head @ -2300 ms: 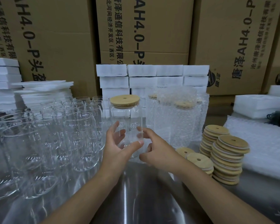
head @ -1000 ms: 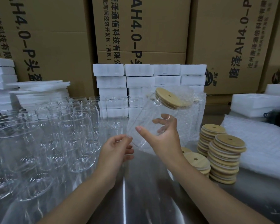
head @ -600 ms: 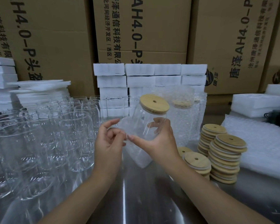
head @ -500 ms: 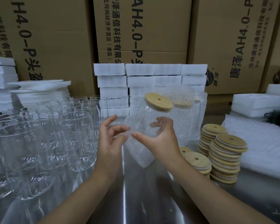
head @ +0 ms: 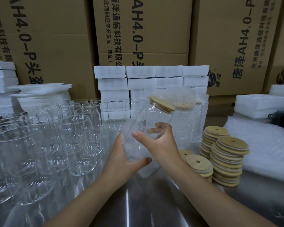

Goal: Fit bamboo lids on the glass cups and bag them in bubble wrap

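A clear glass cup (head: 152, 118) with a bamboo lid (head: 161, 104) on its mouth leans to the right above the steel table. My right hand (head: 161, 143) grips its body, thumb in front and fingers behind the glass. The cup's lower end sits inside a bubble wrap bag (head: 138, 154). My left hand (head: 121, 158) holds that bag from the left, thumb under it. Rows of bare glass cups (head: 72, 133) stand at the left. Stacks of bamboo lids (head: 226, 159) stand at the right.
Bagged, lidded cups (head: 187, 122) stand behind the held cup. A pile of bubble wrap bags (head: 269, 145) lies at the right. White foam blocks (head: 141, 79) are stacked at the back, before large cardboard cartons (head: 143, 30). The steel table (head: 138, 202) shines in front.
The lidded cup was lifted off the table and tilted right. My left hand picked up a bubble wrap bag, and the cup's base has now gone down into it.
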